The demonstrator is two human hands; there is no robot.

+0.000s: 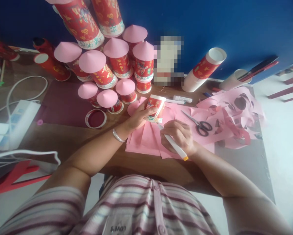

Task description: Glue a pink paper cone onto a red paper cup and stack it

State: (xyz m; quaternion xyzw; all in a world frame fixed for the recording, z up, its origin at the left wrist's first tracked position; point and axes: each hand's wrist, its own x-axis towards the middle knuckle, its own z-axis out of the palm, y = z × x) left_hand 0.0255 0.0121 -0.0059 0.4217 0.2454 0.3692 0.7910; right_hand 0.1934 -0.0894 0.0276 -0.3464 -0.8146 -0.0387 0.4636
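My left hand (pixel 139 117) holds a red-and-white paper cup (pixel 155 107) tilted on its side over pink paper sheets (pixel 146 138). My right hand (pixel 179 135) grips a white pen with an orange end (pixel 177 147), its tip touching the cup's rim. A silver bracelet (pixel 118 135) sits on my left wrist. Black-handled scissors (pixel 199 124) lie on the pink paper just right of my right hand.
Several red cups with pink cone lids (pixel 97 67) stand behind the hands. Cup stacks (pixel 80 19) lean at the back, another (pixel 205 69) lies at right. Pink paper scraps (pixel 232 114) pile at right. White power strip (pixel 21 119) and cables sit left. A glue stick (pixel 182 99) lies nearby.
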